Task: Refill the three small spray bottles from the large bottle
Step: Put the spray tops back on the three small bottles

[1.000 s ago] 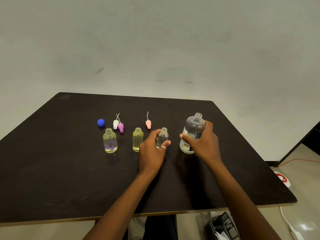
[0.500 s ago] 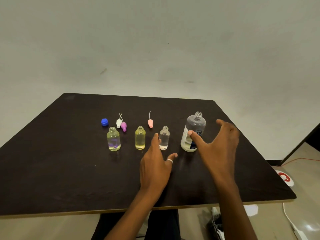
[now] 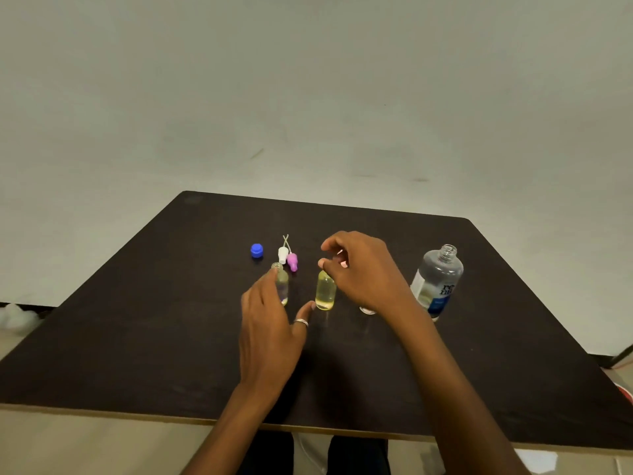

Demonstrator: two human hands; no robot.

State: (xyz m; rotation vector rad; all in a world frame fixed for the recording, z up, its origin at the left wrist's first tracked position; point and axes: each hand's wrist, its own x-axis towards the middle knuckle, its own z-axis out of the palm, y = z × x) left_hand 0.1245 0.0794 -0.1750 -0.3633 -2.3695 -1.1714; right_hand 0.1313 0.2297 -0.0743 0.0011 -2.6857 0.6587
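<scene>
Large bottle [image 3: 438, 281] is seen upright on the tabletop [image 3: 137, 337], its long axis vertical and its uncapped neck pointing up. It is set well to the right of the right hand [image 3: 366, 269] and is not touched by it.

The leftmost small bottle [image 3: 284, 291] is also upright with its open neck pointing up. It is partly covered by the fingers [image 3: 263, 296] of the left hand [image 3: 270, 330], which are held nearly straight and slightly spread, with nothing gripped. Whether the fingertips touch the glass cannot be told.

The yellow small bottle [image 3: 325, 291] is placed upright between the left thumb and the right hand, its neck just under the right fingers [image 3: 342, 240]. These are curled, with thumb and forefinger drawn close together; whether anything is pinched between them cannot be told.

The third small bottle [image 3: 367, 310] is hidden behind the right hand, and only its base is shown.

Just beyond the left fingertips, a white spray head [image 3: 283, 254] and a purple spray head [image 3: 292, 262] are laid side by side, their tubes pointing away. A blue cap [image 3: 257, 250] is set further to the left.
</scene>
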